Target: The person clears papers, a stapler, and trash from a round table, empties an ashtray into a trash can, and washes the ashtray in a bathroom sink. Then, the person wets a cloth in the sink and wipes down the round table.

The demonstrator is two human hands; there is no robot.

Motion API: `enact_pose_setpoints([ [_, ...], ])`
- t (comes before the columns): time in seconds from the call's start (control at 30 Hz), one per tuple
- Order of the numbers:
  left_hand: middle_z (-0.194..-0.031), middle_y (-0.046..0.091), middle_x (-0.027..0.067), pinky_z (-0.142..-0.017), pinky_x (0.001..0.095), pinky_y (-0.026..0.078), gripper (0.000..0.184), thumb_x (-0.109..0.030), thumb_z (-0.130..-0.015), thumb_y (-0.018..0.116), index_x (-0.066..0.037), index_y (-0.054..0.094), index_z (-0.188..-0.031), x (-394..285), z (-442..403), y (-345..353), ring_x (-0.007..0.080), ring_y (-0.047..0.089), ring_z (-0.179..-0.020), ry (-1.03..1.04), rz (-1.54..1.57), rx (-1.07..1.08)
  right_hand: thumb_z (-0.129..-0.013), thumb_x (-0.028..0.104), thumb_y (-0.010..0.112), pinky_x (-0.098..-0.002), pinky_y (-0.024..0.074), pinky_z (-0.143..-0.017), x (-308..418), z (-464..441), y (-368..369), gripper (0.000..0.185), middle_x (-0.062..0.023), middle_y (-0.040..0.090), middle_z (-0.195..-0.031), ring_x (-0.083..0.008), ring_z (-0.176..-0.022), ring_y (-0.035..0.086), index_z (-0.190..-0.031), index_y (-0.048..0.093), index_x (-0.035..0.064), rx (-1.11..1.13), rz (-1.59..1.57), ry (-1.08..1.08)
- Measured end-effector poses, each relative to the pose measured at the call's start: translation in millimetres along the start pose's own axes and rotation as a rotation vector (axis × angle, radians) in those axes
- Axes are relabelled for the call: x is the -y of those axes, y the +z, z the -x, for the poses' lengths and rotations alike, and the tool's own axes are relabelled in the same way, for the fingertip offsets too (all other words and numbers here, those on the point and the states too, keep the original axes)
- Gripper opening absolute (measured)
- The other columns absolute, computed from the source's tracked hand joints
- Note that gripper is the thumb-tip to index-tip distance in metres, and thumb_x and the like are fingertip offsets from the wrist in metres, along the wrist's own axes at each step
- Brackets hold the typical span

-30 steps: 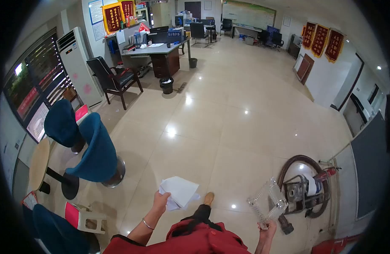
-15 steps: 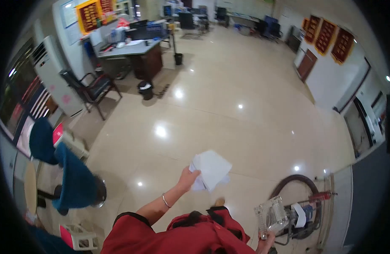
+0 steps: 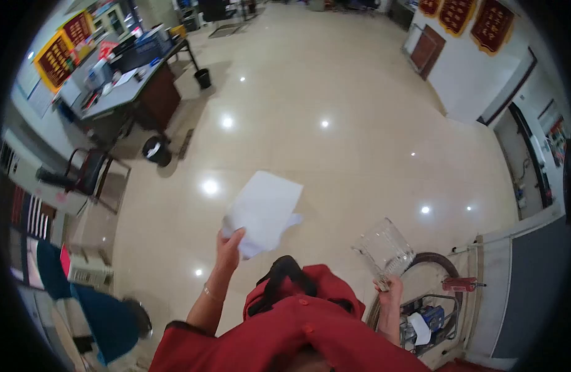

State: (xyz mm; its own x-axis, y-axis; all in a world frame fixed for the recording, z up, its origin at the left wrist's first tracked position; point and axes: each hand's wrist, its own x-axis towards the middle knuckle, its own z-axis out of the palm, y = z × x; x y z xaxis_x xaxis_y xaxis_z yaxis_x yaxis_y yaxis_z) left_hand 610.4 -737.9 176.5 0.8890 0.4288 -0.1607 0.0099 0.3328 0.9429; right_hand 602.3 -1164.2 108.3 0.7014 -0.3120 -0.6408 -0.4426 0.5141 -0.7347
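Thumb of left hand (image 3: 229,249) presses white papers (image 3: 265,208) at near edge; right hand (image 3: 390,287) pinches clear container (image 3: 390,251) by one end. Loose papers could slide out, or this one-ended hold may let container drop on floor (image 3: 335,167). Left hand reaches forward; right hand is lower, well apart.

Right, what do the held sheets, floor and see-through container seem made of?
Sheets: probably matte paper; thin, white, crisp-edged. Floor: perhaps glazed tile; glossy, with bright reflections. See-through container: glass or clear plastic, can't tell which; glossy, the floor visible through it.
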Motion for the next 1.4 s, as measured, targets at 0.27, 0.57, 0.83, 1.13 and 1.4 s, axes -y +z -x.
enact_pose_setpoints([
  [0.27, -0.09, 0.055, 0.0047, -0.076, 0.0278, 0.039, 0.026, -0.008, -0.074, 0.054, 0.002, 0.052, -0.097, 37.1, -202.6, 84.8, 0.0135, 0.05, -0.082, -0.005, -0.051, -0.008, -0.07, 0.006, 0.047, -0.034, 0.0465, -0.041, 95.1, -150.0, 160.5, 0.018, -0.0136, 0.055, -0.071, -0.0289, -0.055, 0.058, -0.086, 0.048, -0.0024, 0.124, -0.056, -0.168],
  [0.57, -0.093, 0.055, 0.0059, -0.078, 0.0288, 0.039, 0.031, -0.011, -0.074, 0.054, 0.004, 0.05, -0.101, 22.2, -418.7, 311.1, 0.0142, 0.049, -0.085, -0.112, -0.107, 0.424, -0.067, 0.008, 0.048, -0.0346, 0.0458, -0.039, 182.9, -246.4, 198.6, 0.024, -0.0138, 0.053, -0.071, -0.0292, -0.056, 0.058, -0.088, 0.046, -0.0025, -0.175, -0.164, -0.203],
  [0.83, -0.092, 0.055, 0.006, -0.076, 0.0282, 0.039, 0.027, -0.007, -0.074, 0.053, 0.003, 0.05, -0.099, 103.8, -558.4, 492.9, 0.0144, 0.05, -0.085, -0.179, -0.114, 0.511, -0.071, 0.008, 0.047, -0.0326, 0.0451, -0.038, 293.4, -415.9, 186.5, 0.016, -0.0105, 0.051, -0.061, -0.0263, -0.051, 0.058, -0.084, 0.047, -0.0012, -0.165, -0.105, -0.201],
  [1.13, -0.091, 0.055, 0.007, -0.076, 0.0295, 0.04, 0.031, -0.009, -0.072, 0.055, 0.004, 0.05, -0.1, 107.6, -661.8, 626.8, 0.016, 0.052, -0.083, -0.149, -0.111, 0.328, -0.07, 0.01, 0.047, -0.0302, 0.0479, -0.039, 455.8, -589.1, 232.2, 0.021, -0.0118, 0.054, -0.069, -0.0269, -0.051, 0.057, -0.085, 0.046, -0.0036, -0.102, -0.161, -0.167],
  [1.4, -0.096, 0.055, 0.0081, -0.077, 0.029, 0.041, 0.035, -0.005, -0.072, 0.052, 0.005, 0.047, -0.106, 169.6, -835.6, 762.5, 0.0166, 0.052, -0.086, -0.124, -0.106, 0.269, -0.069, 0.011, 0.047, -0.0316, 0.047, -0.04, 571.9, -782.2, 295.3, 0.025, -0.0136, 0.055, -0.073, -0.0274, -0.054, 0.058, -0.089, 0.048, -0.0044, -0.138, -0.231, -0.177],
])
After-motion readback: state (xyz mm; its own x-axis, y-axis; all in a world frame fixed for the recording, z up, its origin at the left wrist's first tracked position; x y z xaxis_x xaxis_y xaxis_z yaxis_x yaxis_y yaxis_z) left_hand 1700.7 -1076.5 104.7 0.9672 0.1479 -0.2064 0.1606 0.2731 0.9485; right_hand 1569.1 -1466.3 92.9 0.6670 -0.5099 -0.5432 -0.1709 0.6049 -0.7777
